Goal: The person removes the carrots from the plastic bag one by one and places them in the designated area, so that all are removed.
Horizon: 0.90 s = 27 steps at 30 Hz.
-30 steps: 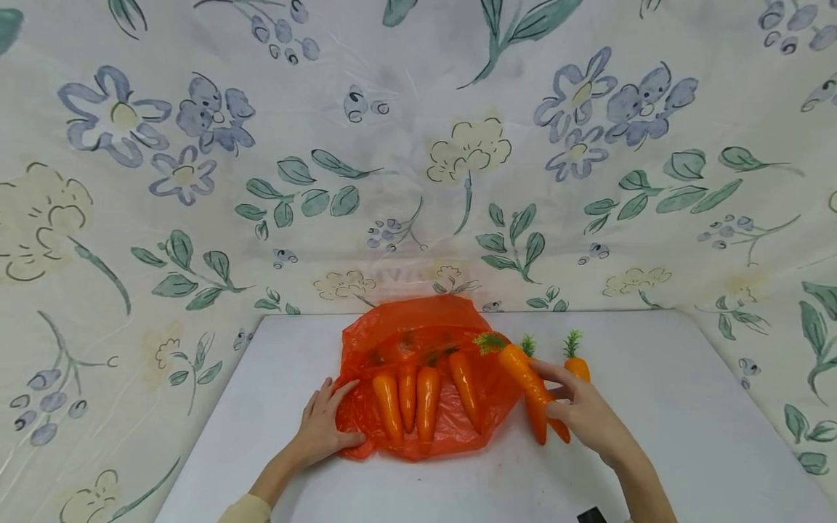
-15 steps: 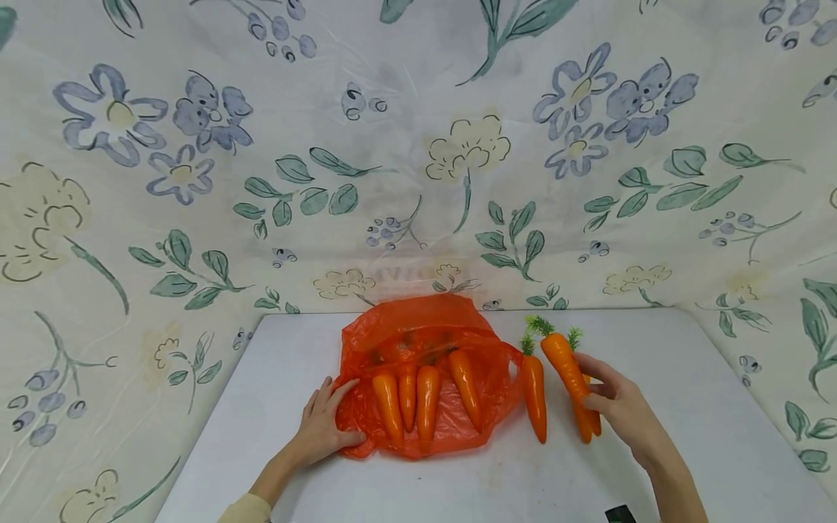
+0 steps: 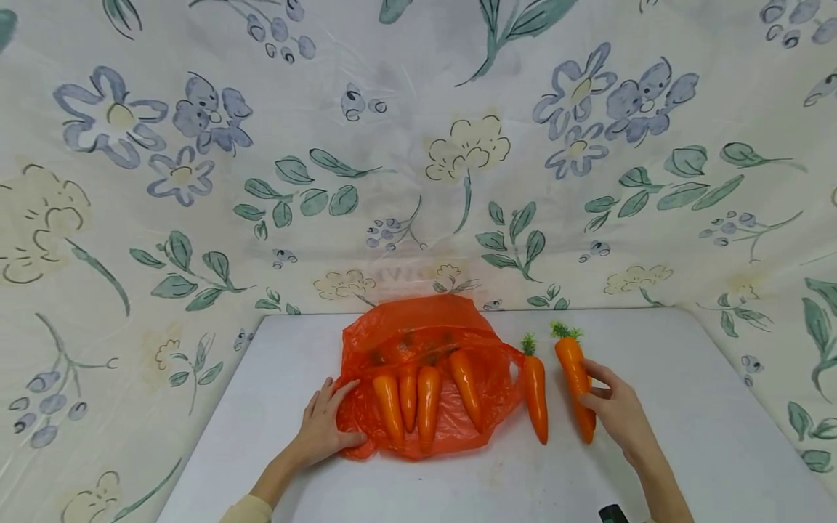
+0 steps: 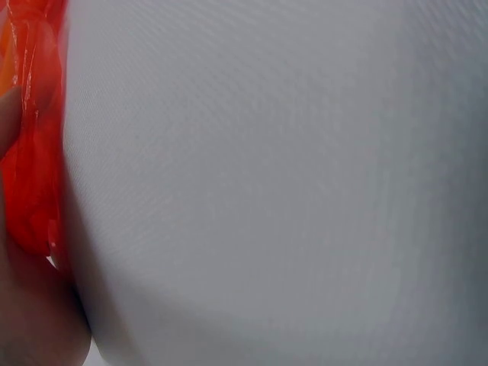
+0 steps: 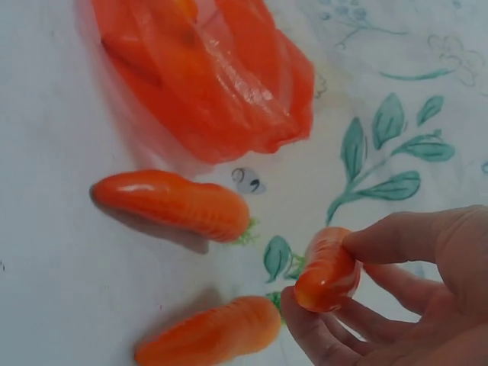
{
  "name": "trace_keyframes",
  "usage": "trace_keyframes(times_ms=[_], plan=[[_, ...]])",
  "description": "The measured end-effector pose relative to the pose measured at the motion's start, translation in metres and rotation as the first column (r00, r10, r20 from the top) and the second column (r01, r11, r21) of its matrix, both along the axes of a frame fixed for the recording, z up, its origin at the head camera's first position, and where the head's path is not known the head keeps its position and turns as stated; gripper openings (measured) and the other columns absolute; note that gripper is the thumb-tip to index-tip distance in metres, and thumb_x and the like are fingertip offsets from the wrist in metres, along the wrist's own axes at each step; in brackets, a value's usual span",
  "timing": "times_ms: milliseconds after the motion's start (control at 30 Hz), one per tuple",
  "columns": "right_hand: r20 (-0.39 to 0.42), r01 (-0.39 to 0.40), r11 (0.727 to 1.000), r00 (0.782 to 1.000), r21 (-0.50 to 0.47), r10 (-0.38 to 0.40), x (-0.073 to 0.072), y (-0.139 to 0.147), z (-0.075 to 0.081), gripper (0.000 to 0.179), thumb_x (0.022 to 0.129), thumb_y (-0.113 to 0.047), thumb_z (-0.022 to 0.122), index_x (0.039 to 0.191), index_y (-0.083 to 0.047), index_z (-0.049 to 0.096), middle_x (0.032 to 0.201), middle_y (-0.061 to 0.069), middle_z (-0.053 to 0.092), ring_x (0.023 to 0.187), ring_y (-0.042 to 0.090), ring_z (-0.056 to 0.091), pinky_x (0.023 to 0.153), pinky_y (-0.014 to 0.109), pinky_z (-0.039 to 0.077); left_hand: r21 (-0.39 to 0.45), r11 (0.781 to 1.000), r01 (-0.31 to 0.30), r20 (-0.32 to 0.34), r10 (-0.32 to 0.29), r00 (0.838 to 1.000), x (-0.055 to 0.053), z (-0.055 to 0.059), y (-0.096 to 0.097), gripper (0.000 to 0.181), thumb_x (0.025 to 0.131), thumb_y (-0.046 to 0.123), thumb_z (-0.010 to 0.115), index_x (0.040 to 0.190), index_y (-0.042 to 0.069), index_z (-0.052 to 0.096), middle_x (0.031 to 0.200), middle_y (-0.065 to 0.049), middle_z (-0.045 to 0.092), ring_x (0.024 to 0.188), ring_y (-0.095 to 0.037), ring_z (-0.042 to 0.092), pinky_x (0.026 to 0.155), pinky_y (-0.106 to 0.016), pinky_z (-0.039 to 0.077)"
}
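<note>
My right hand (image 3: 617, 410) pinches an orange carrot (image 3: 574, 374) with a green leafy top between thumb and fingers. In the right wrist view the held carrot (image 5: 329, 274) points its blunt tip toward the camera. Beneath it in the head view, a second carrot is mostly hidden; the right wrist view shows this carrot (image 5: 217, 332) lying on the table. Another carrot (image 3: 535, 399) lies just right of the thin red-orange plastic bag (image 3: 418, 316). My left hand (image 3: 322, 428) rests with extended fingers on the bag's left edge. Several carrots (image 3: 428, 407) lie at the bag, their tops under its film.
A white table (image 3: 458, 494) carries everything. Behind it and at both sides hangs a floral sheet (image 3: 405, 181). A small black object (image 3: 612, 513) shows at the bottom edge, beside my right forearm.
My right hand has carried its carrot to the right, from over the bag's right edge to over the rightmost carrot on the table. The left hand and bag have stayed in place.
</note>
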State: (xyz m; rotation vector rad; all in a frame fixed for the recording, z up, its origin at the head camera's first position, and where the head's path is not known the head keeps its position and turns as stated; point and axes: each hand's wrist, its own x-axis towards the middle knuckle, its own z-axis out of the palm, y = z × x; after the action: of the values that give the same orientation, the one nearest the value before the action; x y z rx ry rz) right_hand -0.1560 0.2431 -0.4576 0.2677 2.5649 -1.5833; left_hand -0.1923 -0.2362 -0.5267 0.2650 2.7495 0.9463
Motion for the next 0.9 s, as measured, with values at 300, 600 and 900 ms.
trace_keyframes(times_ms=[300,600,900], plan=[[-0.012,0.086,0.995,0.996,0.056,-0.085,0.0,0.018,-0.011,0.062,0.097,-0.011,0.05,0.154,-0.002,0.028,0.154,0.024,0.034,0.127,0.044,0.048,0.09,0.044,0.056,-0.004,1.0,0.01,-0.011,-0.01,1.0,0.001,0.002,0.0,0.098,0.073,0.047,0.077,0.154,0.018,0.029,0.161,-0.025,0.007,0.148,-0.043,-0.006,0.113,-0.07,-0.005],[0.008,0.111,0.988,0.994,0.108,-0.112,0.0,0.035,-0.027,0.06,0.098,-0.009,0.047,0.153,0.001,0.027,0.153,0.028,0.032,0.127,0.047,0.045,0.089,0.044,0.057,-0.01,1.0,0.011,0.002,-0.011,1.0,0.002,0.003,-0.001,0.099,0.073,0.047,0.076,0.154,0.019,0.027,0.161,-0.025,0.005,0.148,-0.043,-0.008,0.114,-0.069,-0.005],[0.021,0.131,0.981,0.991,0.146,-0.135,-0.002,0.04,-0.039,0.06,0.095,-0.009,0.047,0.151,0.005,0.029,0.151,0.031,0.032,0.126,0.049,0.045,0.087,0.044,0.057,-0.018,1.0,0.001,0.005,-0.001,1.0,0.001,0.003,0.0,0.098,0.074,0.044,0.077,0.154,0.019,0.028,0.161,-0.024,0.005,0.148,-0.042,-0.007,0.114,-0.068,-0.005]])
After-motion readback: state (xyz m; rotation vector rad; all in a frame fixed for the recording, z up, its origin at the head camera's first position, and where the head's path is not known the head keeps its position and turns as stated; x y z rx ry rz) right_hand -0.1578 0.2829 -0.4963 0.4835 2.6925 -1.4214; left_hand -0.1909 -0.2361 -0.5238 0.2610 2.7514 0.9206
